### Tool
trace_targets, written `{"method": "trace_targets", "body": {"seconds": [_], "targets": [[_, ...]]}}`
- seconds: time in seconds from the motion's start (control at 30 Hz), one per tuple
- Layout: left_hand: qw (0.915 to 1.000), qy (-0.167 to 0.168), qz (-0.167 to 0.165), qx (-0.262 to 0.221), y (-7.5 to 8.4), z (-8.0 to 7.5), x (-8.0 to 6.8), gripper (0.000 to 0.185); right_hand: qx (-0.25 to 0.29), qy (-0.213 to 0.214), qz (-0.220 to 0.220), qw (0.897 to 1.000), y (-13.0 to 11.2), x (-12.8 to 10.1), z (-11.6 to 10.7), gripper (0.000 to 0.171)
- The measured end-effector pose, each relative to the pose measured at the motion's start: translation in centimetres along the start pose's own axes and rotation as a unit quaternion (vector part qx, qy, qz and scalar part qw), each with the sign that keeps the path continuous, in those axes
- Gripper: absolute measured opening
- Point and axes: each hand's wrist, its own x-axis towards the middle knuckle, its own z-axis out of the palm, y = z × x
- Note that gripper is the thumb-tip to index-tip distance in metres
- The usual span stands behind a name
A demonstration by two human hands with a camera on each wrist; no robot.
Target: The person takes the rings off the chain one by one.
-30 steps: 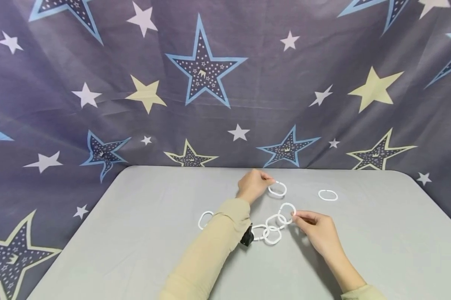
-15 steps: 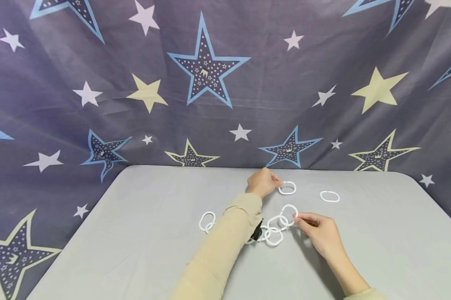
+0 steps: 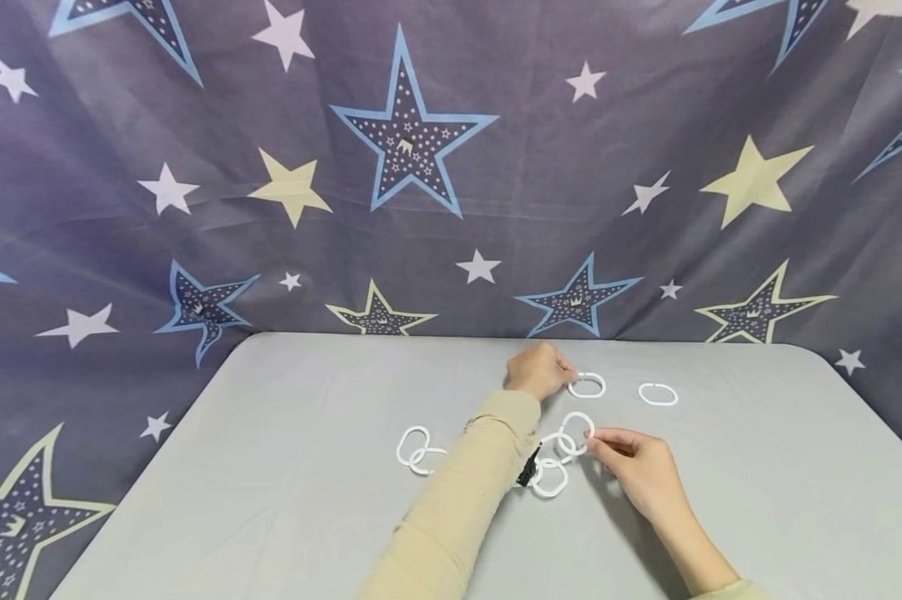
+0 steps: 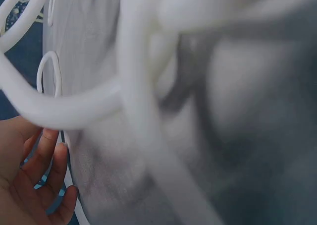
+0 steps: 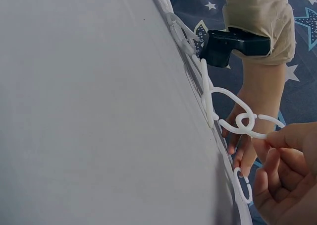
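Observation:
My left hand (image 3: 539, 369) reaches to the far part of the table and pinches the left end of a loose oval white plastic link (image 3: 603, 386) at the fingertips. Nearer and to the right, my right hand (image 3: 640, 468) pinches the end link (image 3: 577, 414) of a white chain between thumb and forefinger, holding that link tilted up. Other joined links (image 3: 550, 495) run leftward beneath my left forearm, which hides part of them. Past the sleeve, two interlocked links (image 3: 414, 428) come out. In the left wrist view, blurred links (image 4: 136, 76) fill the foreground.
Another loose link (image 3: 658, 405) with a small gap in it lies on the grey table (image 3: 271, 500), right of my left hand. A star-patterned curtain (image 3: 451, 208) hangs behind the table's far edge. My left wrist wears a black device (image 5: 235, 45).
My left hand has moved right with the loose link, toward the other loose one. More of the links left of my sleeve now shows. The right hand has hardly moved.

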Motion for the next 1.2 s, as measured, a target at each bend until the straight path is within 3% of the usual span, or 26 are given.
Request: {"method": "trace_targets", "body": {"seconds": [0.2, 0.37, 0.7, 0.9, 1.2], "targets": [[0.9996, -0.01, 0.005, 0.024, 0.0, -0.2, 0.1, 0.007, 0.002, -0.002, -0.002, 1.0, 0.0, 0.0, 0.0, 0.022], [0.9994, -0.017, 0.012, 0.027, 0.1, -1.3, -0.2, 0.01, 0.005, -0.003, -0.001, 1.0, 0.0, 0.1, -0.1, 0.022], [0.9966, -0.032, 0.075, 0.009, 0.1, -4.5, -1.2, 0.012, 0.005, -0.002, -0.003, 1.0, 0.2, 0.1, -0.1, 0.022], [0.9929, -0.037, 0.113, 0.001, -0.4, -6.3, -2.2, 0.015, 0.001, -0.001, -0.001, 1.0, 0.2, 0.1, -0.1, 0.022], [0.9886, -0.062, 0.131, -0.042, -1.3, -8.4, -5.1, 0.017, 0.014, -0.003, -0.004, 1.0, 0.1, 0.2, 0.0, 0.021]]}}
